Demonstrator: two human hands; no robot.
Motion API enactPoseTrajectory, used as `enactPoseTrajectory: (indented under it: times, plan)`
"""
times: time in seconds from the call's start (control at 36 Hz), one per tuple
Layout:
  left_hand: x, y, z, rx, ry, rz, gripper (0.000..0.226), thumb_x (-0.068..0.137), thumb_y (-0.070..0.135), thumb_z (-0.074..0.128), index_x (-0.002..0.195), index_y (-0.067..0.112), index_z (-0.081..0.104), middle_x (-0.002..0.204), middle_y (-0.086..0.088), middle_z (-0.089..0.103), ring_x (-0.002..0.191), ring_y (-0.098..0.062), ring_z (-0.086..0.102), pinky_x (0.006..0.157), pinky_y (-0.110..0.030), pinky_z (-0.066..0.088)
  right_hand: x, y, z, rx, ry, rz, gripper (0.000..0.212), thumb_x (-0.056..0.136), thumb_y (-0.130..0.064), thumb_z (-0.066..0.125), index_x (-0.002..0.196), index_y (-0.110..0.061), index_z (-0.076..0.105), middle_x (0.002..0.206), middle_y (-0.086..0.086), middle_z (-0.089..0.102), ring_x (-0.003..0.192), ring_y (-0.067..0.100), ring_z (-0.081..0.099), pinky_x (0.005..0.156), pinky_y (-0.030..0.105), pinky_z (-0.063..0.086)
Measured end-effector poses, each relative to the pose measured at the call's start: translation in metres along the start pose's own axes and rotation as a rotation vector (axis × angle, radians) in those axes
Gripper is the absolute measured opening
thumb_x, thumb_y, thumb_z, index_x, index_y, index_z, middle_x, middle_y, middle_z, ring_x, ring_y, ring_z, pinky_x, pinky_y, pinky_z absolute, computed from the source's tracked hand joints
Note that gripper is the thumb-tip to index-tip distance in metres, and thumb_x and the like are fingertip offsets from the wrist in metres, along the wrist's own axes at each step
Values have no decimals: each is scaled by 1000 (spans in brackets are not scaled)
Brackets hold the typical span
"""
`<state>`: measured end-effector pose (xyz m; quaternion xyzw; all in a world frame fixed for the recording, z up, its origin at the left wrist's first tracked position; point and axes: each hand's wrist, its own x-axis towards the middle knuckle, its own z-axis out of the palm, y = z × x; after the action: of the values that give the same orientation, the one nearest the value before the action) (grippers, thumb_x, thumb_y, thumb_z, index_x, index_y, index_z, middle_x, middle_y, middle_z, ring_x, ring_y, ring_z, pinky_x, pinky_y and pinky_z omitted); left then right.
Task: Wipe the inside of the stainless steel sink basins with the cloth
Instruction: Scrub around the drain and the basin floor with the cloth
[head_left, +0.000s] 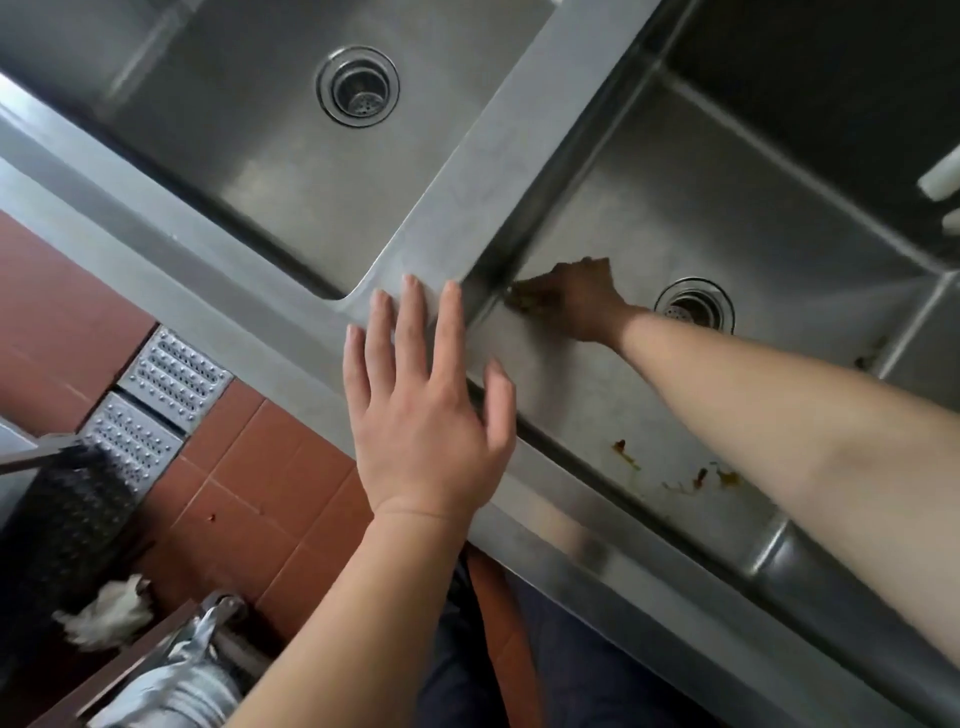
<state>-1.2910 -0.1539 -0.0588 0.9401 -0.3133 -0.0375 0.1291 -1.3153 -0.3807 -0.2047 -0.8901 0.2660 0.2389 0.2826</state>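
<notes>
Two stainless steel basins lie side by side, split by a flat divider (467, 197). My left hand (426, 395) rests flat with spread fingers on the front rim where the divider meets it. My right hand (582, 301) reaches down into the right basin (727, 218) and holds a brownish, stained cloth (524, 299) against the basin's left wall near the bottom corner. Most of the cloth is hidden under my fingers. The right basin's drain (693, 306) sits just beyond my wrist. Brown smears (696, 475) mark the near wall. The left basin (249, 171) has its own drain (358, 85).
Red floor tiles (249, 467) and perforated metal drain grates (174, 376) lie below the sink's front edge. A black studded mat (62, 525), a white rag (109, 613) and a metal frame sit at the lower left. A white object (940, 176) pokes in at the right edge.
</notes>
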Motion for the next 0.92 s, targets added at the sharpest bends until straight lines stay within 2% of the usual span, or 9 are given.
enactPoseTrajectory:
  times: [0.03, 0.11, 0.25, 0.42, 0.5, 0.61, 0.67, 0.81, 0.92]
  plan:
    - [0, 0, 0, 6, -4, 1, 63, 95, 42, 43, 152, 17, 40, 159, -14, 35, 151, -33, 24, 124, -50, 14, -3, -5, 14, 29, -13, -36, 35, 98, -36, 60, 132, -28, 65, 130, 3, 66, 124, 25, 58, 101, 20, 35]
    - [0, -1, 1, 2, 6, 1, 63, 95, 42, 43, 152, 16, 41, 158, -14, 37, 150, -34, 26, 124, -51, 15, -23, -5, 54, 42, -34, -129, 33, 98, -18, 62, 130, -19, 67, 136, 2, 64, 131, 19, 54, 111, 22, 33]
    - [0, 0, 0, 6, -18, -8, 63, 96, 43, 41, 154, 17, 38, 160, -13, 34, 151, -33, 23, 124, -51, 14, -84, 27, 90, -51, -169, -92, 33, 91, -25, 66, 122, -34, 70, 138, 1, 57, 134, 29, 38, 94, 34, 29]
    - [-1, 0, -1, -6, -18, -14, 64, 95, 42, 42, 153, 17, 39, 159, -14, 35, 150, -34, 24, 124, -51, 14, -117, 59, 92, -168, -357, -74, 37, 87, -13, 61, 113, -36, 73, 136, -8, 58, 136, 26, 35, 105, 37, 22]
    - [-1, 0, 1, -4, -12, -21, 64, 94, 41, 43, 152, 17, 40, 158, -14, 36, 150, -34, 26, 124, -51, 15, -126, 64, 84, -216, -484, -75, 36, 87, -9, 58, 109, -33, 73, 132, -5, 57, 131, 25, 40, 102, 36, 31]
    - [-1, 0, 2, -5, -21, -21, 64, 93, 41, 45, 152, 17, 40, 158, -13, 36, 150, -33, 26, 124, -50, 14, -142, 61, 64, -46, -311, -115, 43, 84, 2, 60, 100, -33, 79, 109, -12, 70, 111, 13, 57, 99, 31, 45]
    - [-1, 0, 1, -4, -45, -30, 66, 92, 43, 45, 153, 19, 38, 159, -12, 35, 150, -32, 24, 124, -50, 13, -156, 58, 48, 14, -236, -38, 50, 84, 5, 53, 110, -30, 77, 115, -4, 68, 113, 18, 57, 102, 32, 46]
    - [1, 0, -4, -24, -115, -56, 69, 89, 48, 42, 153, 25, 30, 161, -8, 29, 152, -28, 16, 124, -47, 7, -208, 54, 5, 612, 20, 365, 34, 92, 4, 57, 116, -15, 73, 111, -1, 67, 107, 20, 61, 98, 31, 47]
    - [4, 3, -15, -43, -223, -76, 75, 85, 54, 47, 153, 29, 28, 162, -5, 25, 152, -25, 11, 124, -47, 4, -258, 55, -27, 1316, 257, 585, 38, 94, 8, 56, 124, -14, 65, 119, 9, 69, 101, 23, 63, 98, 55, 50]
